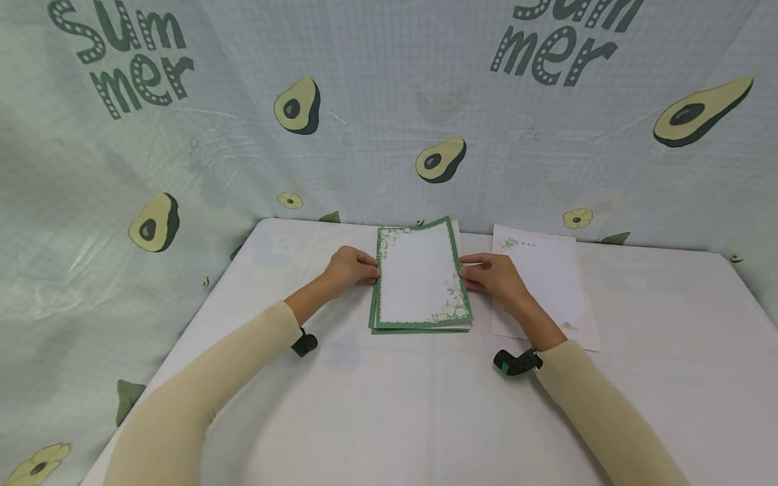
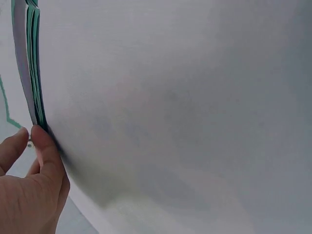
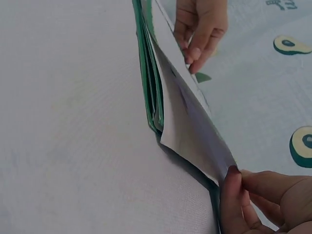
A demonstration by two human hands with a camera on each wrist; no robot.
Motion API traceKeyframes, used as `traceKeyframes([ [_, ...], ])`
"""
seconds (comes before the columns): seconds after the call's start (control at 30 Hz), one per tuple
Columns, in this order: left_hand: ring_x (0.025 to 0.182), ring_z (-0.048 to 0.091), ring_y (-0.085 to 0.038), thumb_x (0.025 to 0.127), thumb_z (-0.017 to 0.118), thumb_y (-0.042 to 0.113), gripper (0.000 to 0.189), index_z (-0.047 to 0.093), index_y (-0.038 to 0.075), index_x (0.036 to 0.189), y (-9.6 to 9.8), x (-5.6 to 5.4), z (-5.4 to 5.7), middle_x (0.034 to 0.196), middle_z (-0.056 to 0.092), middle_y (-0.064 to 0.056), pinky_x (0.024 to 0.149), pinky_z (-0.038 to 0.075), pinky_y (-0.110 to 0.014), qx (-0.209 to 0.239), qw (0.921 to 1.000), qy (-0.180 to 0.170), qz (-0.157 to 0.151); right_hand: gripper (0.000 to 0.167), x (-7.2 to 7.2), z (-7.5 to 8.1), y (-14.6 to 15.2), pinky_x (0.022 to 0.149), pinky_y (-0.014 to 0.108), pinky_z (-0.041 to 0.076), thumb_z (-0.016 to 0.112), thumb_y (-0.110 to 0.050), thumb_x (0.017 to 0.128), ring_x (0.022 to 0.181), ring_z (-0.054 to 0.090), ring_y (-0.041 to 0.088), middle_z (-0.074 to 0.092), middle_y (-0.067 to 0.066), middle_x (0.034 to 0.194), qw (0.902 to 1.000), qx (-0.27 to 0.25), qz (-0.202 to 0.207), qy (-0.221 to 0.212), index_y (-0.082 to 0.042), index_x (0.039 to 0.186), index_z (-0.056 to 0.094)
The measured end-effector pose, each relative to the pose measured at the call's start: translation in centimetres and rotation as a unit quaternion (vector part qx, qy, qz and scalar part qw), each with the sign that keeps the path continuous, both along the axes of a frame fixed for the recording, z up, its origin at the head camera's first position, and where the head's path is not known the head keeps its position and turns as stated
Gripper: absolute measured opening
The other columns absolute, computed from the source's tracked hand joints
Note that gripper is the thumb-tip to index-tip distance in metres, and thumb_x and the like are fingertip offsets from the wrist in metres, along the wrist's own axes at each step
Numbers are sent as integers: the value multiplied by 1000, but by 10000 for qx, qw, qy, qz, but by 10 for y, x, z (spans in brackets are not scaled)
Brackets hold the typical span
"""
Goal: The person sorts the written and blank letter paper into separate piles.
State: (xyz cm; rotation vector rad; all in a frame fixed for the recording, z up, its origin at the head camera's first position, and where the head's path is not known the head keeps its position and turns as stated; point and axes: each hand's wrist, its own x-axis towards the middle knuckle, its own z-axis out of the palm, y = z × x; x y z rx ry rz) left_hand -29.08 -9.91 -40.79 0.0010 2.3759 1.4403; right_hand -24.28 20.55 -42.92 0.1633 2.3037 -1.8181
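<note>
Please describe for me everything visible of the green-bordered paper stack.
The paper stack shows several thin, misaligned sheets, gaping along the near edge. The top sheet is white with a green border and pale flowers at opposite corners. The stack is at the back of the table. The left hand holds its left edge, the right hand its right.

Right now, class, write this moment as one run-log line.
left hand: holds green-bordered stack by left edge | right hand: pinches right edge | stack: edges uneven | pale sheet: on table, right of stack
</note>
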Motion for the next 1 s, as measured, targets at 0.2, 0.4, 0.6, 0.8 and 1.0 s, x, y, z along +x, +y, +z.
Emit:
traceKeyframes([
  [0.2,86,73,-16,94,73,3,26,70,-5,118,1,0,1,110,72,-18,80,61,-27,-177,9998,114,55,39,0,2,-5,79,26,62,70,-10,98,84,73,12,68,22,117,9948,943,268,287,2,134,63],
  [0.4,83,73,-18,92,74,1,26,71,-4,118,3,0,0,104,73,-17,76,61,-26,-313,9979,574,11,30,-2,4,-8,76,27,63,68,-5,98,82,73,14,71,24,112,9913,1173,388,459,8,125,64],
  [0.6,83,75,-21,91,75,-2,22,74,-4,113,6,2,-4,103,75,-20,76,63,-28,-3,9974,614,378,26,-2,2,-6,77,28,62,70,-6,97,83,75,17,74,21,107,9890,1276,362,649,7,119,67],
  [0.8,86,75,-20,90,76,0,20,76,-3,110,5,1,-11,109,74,-19,76,63,-28,322,9957,630,594,21,-3,0,-8,76,30,62,74,-10,95,77,75,16,77,16,98,9795,1697,234,1056,2,112,72],
  [1.0,86,75,-18,89,78,0,18,76,-2,107,4,0,-13,111,73,-17,78,62,-28,621,9936,488,807,21,-3,0,-9,84,39,60,74,-11,94,75,74,18,78,14,94,9730,1940,290,1217,2,111,73],
])
